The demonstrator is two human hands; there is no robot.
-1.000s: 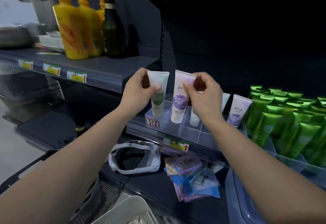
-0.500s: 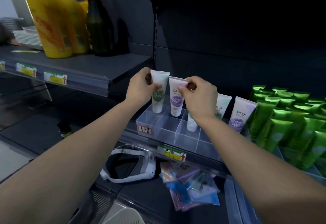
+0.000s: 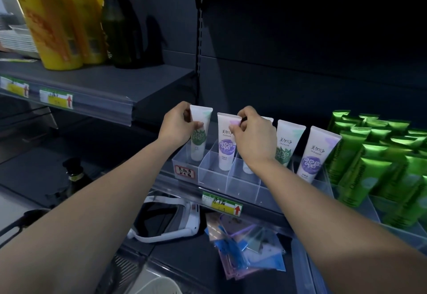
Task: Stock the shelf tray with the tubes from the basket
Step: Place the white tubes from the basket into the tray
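Note:
A clear divided shelf tray [image 3: 215,178] stands on the middle shelf. My left hand [image 3: 178,125] pinches a white tube with a green label [image 3: 199,141], standing cap-down in the tray's leftmost slot. My right hand [image 3: 251,134] pinches the top of a white tube with a purple label [image 3: 226,145] in the second slot. A third tube [image 3: 248,166] is mostly hidden behind my right wrist. Further right stand another green-label tube [image 3: 285,143] and another purple-label tube [image 3: 314,155]. The white basket's rim [image 3: 159,284] shows at the bottom edge.
Several green tubes [image 3: 379,159] fill a tray on the right. Yellow bottles [image 3: 57,20] and a dark bottle [image 3: 120,20] stand on the upper left shelf. A white headset [image 3: 171,224] and plastic packets [image 3: 245,247] lie on the shelf below.
Both hands have lowered their tubes into the tray's left two slots. The view has moved closer to the shelf.

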